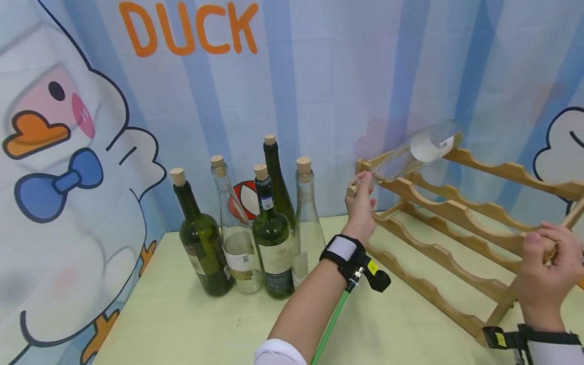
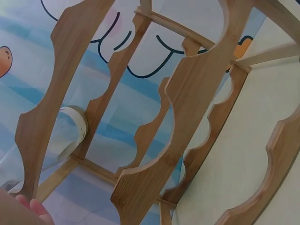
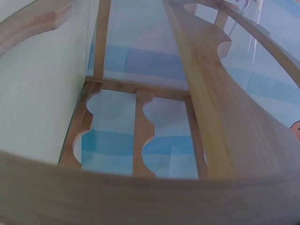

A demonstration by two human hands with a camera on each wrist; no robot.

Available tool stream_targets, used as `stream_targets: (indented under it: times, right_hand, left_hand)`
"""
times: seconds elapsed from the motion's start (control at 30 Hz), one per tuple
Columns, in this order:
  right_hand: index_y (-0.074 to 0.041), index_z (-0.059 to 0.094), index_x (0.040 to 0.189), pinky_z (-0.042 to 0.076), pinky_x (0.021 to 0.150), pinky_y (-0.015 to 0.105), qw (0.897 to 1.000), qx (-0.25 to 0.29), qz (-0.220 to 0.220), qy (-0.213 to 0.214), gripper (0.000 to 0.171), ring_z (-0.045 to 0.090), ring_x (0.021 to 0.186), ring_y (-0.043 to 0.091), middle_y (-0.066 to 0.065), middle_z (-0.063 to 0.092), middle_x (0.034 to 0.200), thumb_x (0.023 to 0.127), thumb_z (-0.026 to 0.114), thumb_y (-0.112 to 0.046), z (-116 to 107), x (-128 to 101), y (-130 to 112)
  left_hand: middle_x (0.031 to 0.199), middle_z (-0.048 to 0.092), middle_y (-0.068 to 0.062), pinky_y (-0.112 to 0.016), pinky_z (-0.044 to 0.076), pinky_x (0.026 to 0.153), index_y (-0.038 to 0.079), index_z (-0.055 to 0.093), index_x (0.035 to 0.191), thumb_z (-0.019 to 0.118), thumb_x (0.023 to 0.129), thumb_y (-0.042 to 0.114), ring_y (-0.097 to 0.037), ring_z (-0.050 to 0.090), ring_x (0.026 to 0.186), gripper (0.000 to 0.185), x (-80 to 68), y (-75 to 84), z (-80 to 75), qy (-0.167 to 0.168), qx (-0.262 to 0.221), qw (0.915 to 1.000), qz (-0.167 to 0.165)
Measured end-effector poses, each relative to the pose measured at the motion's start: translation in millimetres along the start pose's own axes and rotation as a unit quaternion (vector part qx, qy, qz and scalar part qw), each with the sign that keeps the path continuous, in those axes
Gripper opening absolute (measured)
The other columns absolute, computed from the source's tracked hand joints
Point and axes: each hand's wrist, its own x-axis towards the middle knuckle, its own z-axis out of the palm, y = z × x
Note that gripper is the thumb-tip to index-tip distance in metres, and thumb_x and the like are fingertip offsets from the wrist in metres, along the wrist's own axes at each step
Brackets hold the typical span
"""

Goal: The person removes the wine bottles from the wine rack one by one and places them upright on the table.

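A clear glass bottle [image 1: 422, 148] with a white label lies tilted on the top row of a wooden wine rack [image 1: 456, 209], its cork end pointing left. My left hand [image 1: 361, 186] grips the bottle's neck at the rack's left end. My right hand [image 1: 546, 247] holds the rack's front upright on the right. In the left wrist view the scalloped rack rails [image 2: 197, 93] fill the frame, with the bottle's label [image 2: 76, 131] behind them and a fingertip [image 2: 33, 206] at the bottom left. The right wrist view has only rack wood [image 3: 211, 93] up close.
Several corked bottles stand together on the pale table [image 1: 191, 324] at the left: a dark green one [image 1: 201, 243], a clear one [image 1: 234, 238], a green one [image 1: 272, 243], a tall dark one [image 1: 277, 177] and another clear one [image 1: 307, 223]. A cartoon-duck curtain [image 1: 319, 76] hangs close behind.
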Motion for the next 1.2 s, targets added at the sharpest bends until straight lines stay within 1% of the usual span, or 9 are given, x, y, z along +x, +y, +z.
stream_targets:
  times: [0.17, 0.3, 0.4, 0.63, 0.73, 0.9, 1.03, 1.13, 1.2]
  right_hand:
    - [0.011, 0.053, 0.078, 0.03, 0.093, 0.018, 1.0, 0.017, 0.006, -0.001, 0.032, 0.043, 0.102, -0.009, -0.028, 0.047, 0.098, 0.085, 0.05, -0.02, 2, -1, 2]
    - [-0.016, 0.055, 0.081, 0.029, 0.091, 0.015, 0.999, 0.037, 0.021, -0.017, 0.009, 0.043, 0.102, -0.007, -0.026, 0.046, 0.097, 0.087, 0.049, -0.018, 0, 1, 5]
    - [-0.036, 0.044, 0.087, 0.027, 0.094, 0.016, 0.999, 0.026, 0.033, -0.035, 0.016, 0.04, 0.104, -0.008, -0.027, 0.043, 0.098, 0.089, 0.048, -0.02, -1, 3, 6]
    - [-0.036, 0.04, 0.086, 0.024, 0.099, 0.02, 0.998, 0.018, 0.031, -0.048, 0.018, 0.037, 0.104, -0.01, -0.03, 0.04, 0.092, 0.091, 0.045, -0.019, 4, 8, 7]
    - [-0.038, 0.039, 0.087, 0.024, 0.099, 0.02, 0.998, -0.006, 0.039, -0.052, 0.019, 0.035, 0.104, -0.012, -0.032, 0.038, 0.094, 0.091, 0.045, -0.02, 5, 7, 8]
    - [-0.038, 0.039, 0.086, 0.026, 0.094, 0.014, 0.996, -0.013, 0.068, -0.047, 0.025, 0.036, 0.1, -0.014, -0.032, 0.039, 0.093, 0.09, 0.043, -0.014, 5, 6, 7]
    - [-0.04, 0.04, 0.083, 0.027, 0.097, 0.016, 0.997, -0.024, 0.07, -0.036, 0.029, 0.039, 0.103, -0.013, -0.034, 0.04, 0.089, 0.089, 0.042, -0.012, 6, 8, 12]
    - [-0.034, 0.051, 0.09, 0.029, 0.096, 0.016, 0.995, -0.063, 0.076, -0.024, 0.02, 0.042, 0.105, -0.011, -0.036, 0.039, 0.094, 0.089, 0.044, -0.015, 5, 8, 17]
    - [-0.03, 0.054, 0.097, 0.03, 0.095, 0.016, 0.993, -0.079, 0.081, -0.02, 0.017, 0.041, 0.105, -0.011, -0.037, 0.039, 0.098, 0.09, 0.045, -0.018, 3, 8, 19]
  left_hand:
    - [0.097, 0.055, 0.003, -0.027, 0.041, 0.071, 0.017, 0.059, 0.104, 0.06, 0.082, 0.033, -0.014, 0.05, 0.085, 0.028, -4.8, 1.3, -6.6, -0.024, 0.005, 0.9989, 0.041]
    - [0.089, 0.054, 0.003, -0.027, 0.046, 0.074, 0.011, 0.057, 0.111, 0.058, 0.083, 0.027, -0.011, 0.052, 0.081, 0.032, -10.3, 6.7, -11.2, -0.041, 0.012, 0.9968, 0.067]
    - [0.082, 0.054, 0.004, -0.026, 0.047, 0.071, 0.008, 0.057, 0.11, 0.058, 0.084, 0.021, -0.007, 0.052, 0.074, 0.029, -17.8, 15.5, -12.0, -0.045, 0.029, 0.9943, 0.093]
    - [0.071, 0.056, 0.005, -0.02, 0.049, 0.065, 0.01, 0.059, 0.105, 0.056, 0.084, 0.012, -0.005, 0.056, 0.065, 0.021, -35.9, 37.7, -10.1, -0.056, 0.04, 0.9867, 0.147]
    - [0.073, 0.056, 0.005, -0.025, 0.051, 0.068, 0.008, 0.059, 0.105, 0.056, 0.084, 0.013, -0.005, 0.057, 0.065, 0.022, -34.7, 35.3, -14.7, -0.051, 0.048, 0.9835, 0.167]
    - [0.079, 0.057, 0.005, -0.02, 0.049, 0.063, 0.005, 0.058, 0.108, 0.057, 0.084, 0.016, -0.006, 0.057, 0.065, 0.026, -32.2, 27.5, -22.5, -0.058, 0.051, 0.9778, 0.195]
    - [0.078, 0.057, 0.004, -0.019, 0.048, 0.061, 0.008, 0.058, 0.106, 0.059, 0.083, 0.015, -0.008, 0.057, 0.065, 0.024, -40.8, 33.0, -25.2, -0.061, 0.039, 0.9764, 0.203]
    - [0.067, 0.05, 0.006, -0.02, 0.047, 0.062, 0.007, 0.057, 0.107, 0.061, 0.082, 0.012, -0.005, 0.049, 0.058, 0.026, -46.3, 36.3, -28.3, -0.068, 0.047, 0.971, 0.224]
    - [0.06, 0.042, 0.006, -0.019, 0.044, 0.06, 0.005, 0.057, 0.107, 0.062, 0.081, 0.01, -0.004, 0.04, 0.051, 0.027, -48.7, 37.7, -30.1, -0.075, 0.066, 0.962, 0.254]
